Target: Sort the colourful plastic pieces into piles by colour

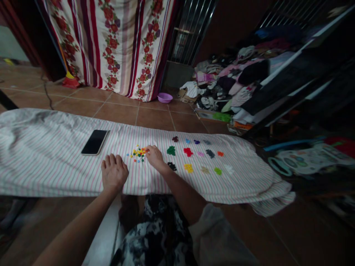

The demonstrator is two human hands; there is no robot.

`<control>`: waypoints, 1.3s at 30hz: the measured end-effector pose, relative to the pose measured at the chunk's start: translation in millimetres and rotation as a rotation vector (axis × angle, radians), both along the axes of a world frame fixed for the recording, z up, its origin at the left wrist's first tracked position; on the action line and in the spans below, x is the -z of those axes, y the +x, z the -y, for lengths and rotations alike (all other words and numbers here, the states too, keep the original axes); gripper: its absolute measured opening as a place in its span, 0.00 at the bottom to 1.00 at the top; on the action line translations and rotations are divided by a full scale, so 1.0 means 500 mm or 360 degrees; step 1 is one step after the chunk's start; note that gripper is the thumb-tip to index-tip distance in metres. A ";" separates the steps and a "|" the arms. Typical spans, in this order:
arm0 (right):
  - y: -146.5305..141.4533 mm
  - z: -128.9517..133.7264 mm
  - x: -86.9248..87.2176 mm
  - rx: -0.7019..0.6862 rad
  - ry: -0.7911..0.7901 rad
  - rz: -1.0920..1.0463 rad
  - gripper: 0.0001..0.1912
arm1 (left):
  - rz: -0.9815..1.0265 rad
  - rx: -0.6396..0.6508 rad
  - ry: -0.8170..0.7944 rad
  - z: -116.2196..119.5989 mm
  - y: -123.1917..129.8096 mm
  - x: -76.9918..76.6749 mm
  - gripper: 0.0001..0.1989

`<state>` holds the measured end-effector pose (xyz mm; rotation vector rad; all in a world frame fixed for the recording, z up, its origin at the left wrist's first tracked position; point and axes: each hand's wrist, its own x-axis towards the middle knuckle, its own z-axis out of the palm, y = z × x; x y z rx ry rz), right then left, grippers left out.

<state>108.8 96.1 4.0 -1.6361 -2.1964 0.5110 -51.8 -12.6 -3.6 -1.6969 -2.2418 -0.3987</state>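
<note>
My left hand (pixel 114 171) rests palm down on the striped cloth, fingers stretched out, holding nothing. Just to its right lies a loose pile of small mixed-colour pieces (pixel 138 152), mostly yellow with some green, orange, red and blue. My right hand (pixel 155 158) reaches the pile's right edge with its fingertips pinched together; what is between them is too small to make out. Beyond that hand are small heaps sorted by colour, among them green pieces (pixel 171 150), red pieces (pixel 188 152), black pieces (pixel 172 166), yellow pieces (pixel 188 168) and orange pieces (pixel 220 153).
A dark-screened phone (pixel 95 142) lies left of the pile. The striped cloth (pixel 50 159) covers a long, narrow surface. On the tiled floor behind are a purple basin (pixel 165 98), a broom (pixel 70 80) and a large clothes heap (pixel 230 79). A flowered curtain (pixel 124 44) hangs behind.
</note>
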 end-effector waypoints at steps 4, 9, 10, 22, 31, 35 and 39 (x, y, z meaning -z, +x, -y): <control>-0.003 0.009 -0.001 0.0030 0.0044 -0.0010 0.10 | -0.0031 -0.0002 0.0029 0.002 -0.001 0.000 0.21; -0.007 0.018 -0.008 0.0076 0.0041 0.0009 0.10 | -0.0045 0.0010 0.0009 0.004 0.000 -0.006 0.21; -0.007 0.018 -0.009 0.0083 0.0029 0.0010 0.10 | -0.0043 0.0013 0.0006 0.004 0.001 -0.008 0.20; 0.024 0.002 0.013 0.0074 0.0132 -0.0404 0.12 | -0.0066 0.0021 -0.0093 0.014 0.011 -0.037 0.18; 0.127 -0.024 -0.003 0.0194 0.0165 -0.1066 0.06 | -0.0061 -0.0027 -0.0158 0.014 0.016 -0.043 0.19; 0.234 -0.038 -0.008 0.0361 0.0134 -0.1265 0.08 | -0.0059 -0.0041 -0.0195 0.014 0.018 -0.047 0.19; 0.379 -0.032 -0.025 0.0637 0.0272 -0.1096 0.13 | -0.0018 -0.0018 -0.0203 0.017 0.020 -0.056 0.19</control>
